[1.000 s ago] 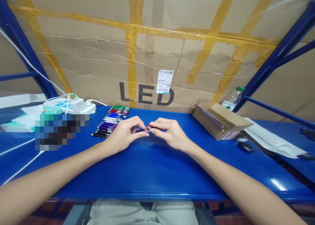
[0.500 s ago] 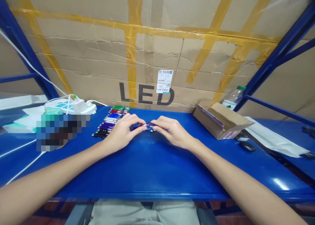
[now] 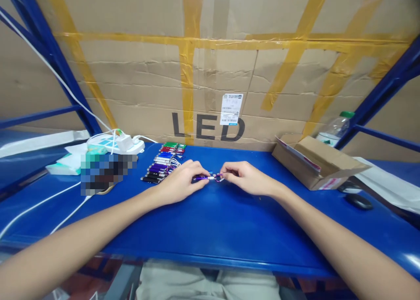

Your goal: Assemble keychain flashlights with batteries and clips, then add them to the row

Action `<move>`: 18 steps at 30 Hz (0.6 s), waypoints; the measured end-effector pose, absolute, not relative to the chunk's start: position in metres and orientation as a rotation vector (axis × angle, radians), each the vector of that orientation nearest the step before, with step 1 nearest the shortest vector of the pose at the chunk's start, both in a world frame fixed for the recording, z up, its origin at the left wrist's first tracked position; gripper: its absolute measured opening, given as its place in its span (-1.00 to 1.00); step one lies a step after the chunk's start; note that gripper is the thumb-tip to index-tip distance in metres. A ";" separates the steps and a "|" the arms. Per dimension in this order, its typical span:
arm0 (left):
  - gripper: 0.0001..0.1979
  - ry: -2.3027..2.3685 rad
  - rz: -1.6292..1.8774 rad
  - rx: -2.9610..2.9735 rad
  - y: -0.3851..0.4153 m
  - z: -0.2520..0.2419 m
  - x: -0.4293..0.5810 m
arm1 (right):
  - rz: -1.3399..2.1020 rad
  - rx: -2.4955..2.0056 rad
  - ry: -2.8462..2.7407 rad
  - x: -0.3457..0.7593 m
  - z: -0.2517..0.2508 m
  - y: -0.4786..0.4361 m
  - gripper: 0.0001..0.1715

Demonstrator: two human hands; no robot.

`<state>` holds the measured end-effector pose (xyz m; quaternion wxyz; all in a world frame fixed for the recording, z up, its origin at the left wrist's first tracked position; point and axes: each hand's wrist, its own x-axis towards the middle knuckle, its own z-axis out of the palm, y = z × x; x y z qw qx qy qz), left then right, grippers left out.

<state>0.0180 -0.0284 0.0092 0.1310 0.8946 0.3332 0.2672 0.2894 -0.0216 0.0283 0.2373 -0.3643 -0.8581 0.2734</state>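
My left hand point(image 3: 180, 182) pinches a small purple keychain flashlight point(image 3: 204, 178) by its body, low over the blue table point(image 3: 210, 230). My right hand point(image 3: 244, 177) is closed on the flashlight's other end, where a small silver clip or ring shows. Both hands rest near the table's middle. A row of several small flashlights point(image 3: 162, 163) in black, purple, blue, silver, red and green lies just left of my left hand.
An open cardboard box point(image 3: 320, 162) sits at the right with a plastic bottle point(image 3: 333, 128) behind it. A white power strip point(image 3: 114, 143) with cables is at the back left. A taped cardboard wall marked LED point(image 3: 210, 63) stands behind. A dark mouse-like object point(image 3: 359, 201) lies far right.
The view has shifted, so everything sits further right and lower. My hands have lowered closer to the table, and the flashlight now lies stretched out between them.
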 end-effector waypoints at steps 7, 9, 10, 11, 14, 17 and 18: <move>-0.87 0.858 0.571 2.519 -0.036 0.014 0.018 | 0.913 -1.021 -2.627 0.295 0.039 -0.025 -0.72; -0.89 0.805 0.533 2.523 -0.036 0.015 0.018 | 0.966 -1.030 -2.697 0.296 0.040 -0.026 -0.74; -0.88 0.787 0.518 2.521 -0.036 0.015 0.019 | 0.989 -1.041 -2.729 0.297 0.040 -0.026 -0.74; -0.88 0.775 0.505 2.518 -0.035 0.015 0.019 | 1.007 -1.054 -2.754 0.297 0.040 -0.027 -0.75; -0.86 0.767 0.481 2.513 -0.035 0.015 0.019 | 1.040 -1.119 -2.793 0.298 0.043 -0.029 -0.75; -0.84 0.767 0.475 2.507 -0.035 0.015 0.019 | 1.046 -1.182 -2.785 0.297 0.046 -0.030 -0.61; -0.83 0.767 0.474 2.505 -0.035 0.016 0.019 | 1.005 -1.188 -2.783 0.296 0.047 -0.030 -0.55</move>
